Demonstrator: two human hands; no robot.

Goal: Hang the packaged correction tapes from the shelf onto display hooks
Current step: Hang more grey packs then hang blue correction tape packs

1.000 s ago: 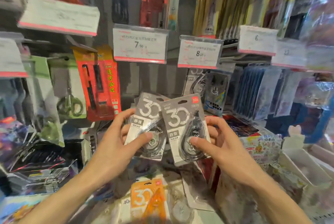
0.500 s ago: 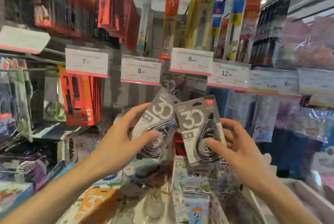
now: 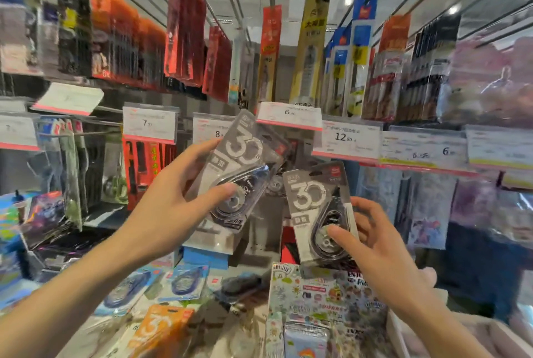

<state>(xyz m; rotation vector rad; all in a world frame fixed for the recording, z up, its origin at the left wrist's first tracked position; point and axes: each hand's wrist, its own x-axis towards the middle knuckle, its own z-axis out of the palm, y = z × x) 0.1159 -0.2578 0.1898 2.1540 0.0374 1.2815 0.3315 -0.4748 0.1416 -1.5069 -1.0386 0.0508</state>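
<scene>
My left hand (image 3: 173, 201) grips a grey correction tape pack (image 3: 240, 167) marked "30", tilted to the right and raised up to the price tags, its top edge just under the tag marked 6 (image 3: 289, 113). More grey packs seem to hang behind it. My right hand (image 3: 375, 245) holds a second grey correction tape pack (image 3: 314, 207) upright, lower and to the right, thumb on the clear blister. The hook itself is hidden behind the packs.
Price tags (image 3: 149, 124) run across a row of hooks carrying red, yellow and blue packages (image 3: 308, 49). On the shelf below lie blue correction tape packs (image 3: 184, 282), an orange pack (image 3: 157, 326) and sticker sheets (image 3: 323, 297). A white bin edge (image 3: 398, 334) stands at the lower right.
The view has tilted upward. My left hand has lifted its pack higher toward the price tags and away from the right pack, which stays lower.
</scene>
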